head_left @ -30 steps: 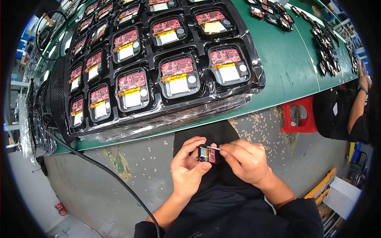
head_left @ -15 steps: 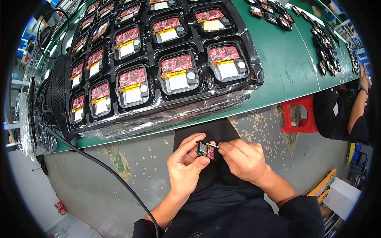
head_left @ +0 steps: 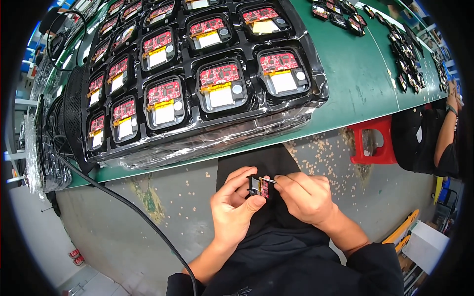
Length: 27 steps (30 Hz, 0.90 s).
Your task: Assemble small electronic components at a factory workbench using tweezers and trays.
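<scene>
Over my lap, my left hand (head_left: 232, 202) grips a small black device housing (head_left: 250, 185) between thumb and fingers. Inside it shows a red circuit board (head_left: 264, 188) with a pale part beside it. My right hand (head_left: 306, 197) pinches a thin metal tool, apparently tweezers (head_left: 267, 180), with its tip at the upper edge of the housing. The exact contact of the tip is too small to tell. In front of me, a black tray (head_left: 192, 121) carries rows of similar open housings, such as one housing (head_left: 220, 85) with a red board, yellow film and white block.
The tray rests on a green table (head_left: 353, 93). Loose device parts (head_left: 407, 61) lie in clusters at the far right. A black cable (head_left: 133, 212) runs down past my left forearm. A red stool (head_left: 373, 143) and another person's arm (head_left: 448, 126) are at the right.
The housing appears slightly turned in my left hand. My right hand and the tool have shifted a little to the right.
</scene>
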Tool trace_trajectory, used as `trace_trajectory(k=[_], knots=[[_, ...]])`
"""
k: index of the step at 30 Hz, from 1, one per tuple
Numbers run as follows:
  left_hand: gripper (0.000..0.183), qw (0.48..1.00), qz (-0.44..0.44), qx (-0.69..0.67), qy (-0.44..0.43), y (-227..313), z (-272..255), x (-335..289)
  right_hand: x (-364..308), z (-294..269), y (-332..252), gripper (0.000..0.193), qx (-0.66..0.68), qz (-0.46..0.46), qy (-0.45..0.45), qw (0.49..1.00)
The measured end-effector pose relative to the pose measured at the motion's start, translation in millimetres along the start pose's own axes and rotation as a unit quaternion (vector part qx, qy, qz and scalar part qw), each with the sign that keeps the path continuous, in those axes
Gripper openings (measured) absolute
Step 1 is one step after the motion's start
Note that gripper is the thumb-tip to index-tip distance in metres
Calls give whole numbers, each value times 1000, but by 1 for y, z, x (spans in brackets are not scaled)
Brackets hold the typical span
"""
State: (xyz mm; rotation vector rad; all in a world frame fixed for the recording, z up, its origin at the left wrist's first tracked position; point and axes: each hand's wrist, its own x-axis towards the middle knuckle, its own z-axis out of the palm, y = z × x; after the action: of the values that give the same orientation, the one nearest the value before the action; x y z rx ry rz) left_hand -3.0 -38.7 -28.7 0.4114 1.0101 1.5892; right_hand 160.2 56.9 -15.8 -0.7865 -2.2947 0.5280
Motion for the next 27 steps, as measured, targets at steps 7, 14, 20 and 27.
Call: trace_trajectory(k=[7,14,20,27], knots=[[52,999,-28,-38,28,5,5,-4,-4,3,-4,17,-18,-13,17,1000],[50,998,7,59,9,6,5,-1,-3,-3,3,15,-53,-47,23,997],[50,998,1,57,18,6,4,-5,-4,-5,1,15,-23,-32,6,999],[51,999,-3,39,12,3,5,-3,-7,-5,2,19,20,7,0,1000]])
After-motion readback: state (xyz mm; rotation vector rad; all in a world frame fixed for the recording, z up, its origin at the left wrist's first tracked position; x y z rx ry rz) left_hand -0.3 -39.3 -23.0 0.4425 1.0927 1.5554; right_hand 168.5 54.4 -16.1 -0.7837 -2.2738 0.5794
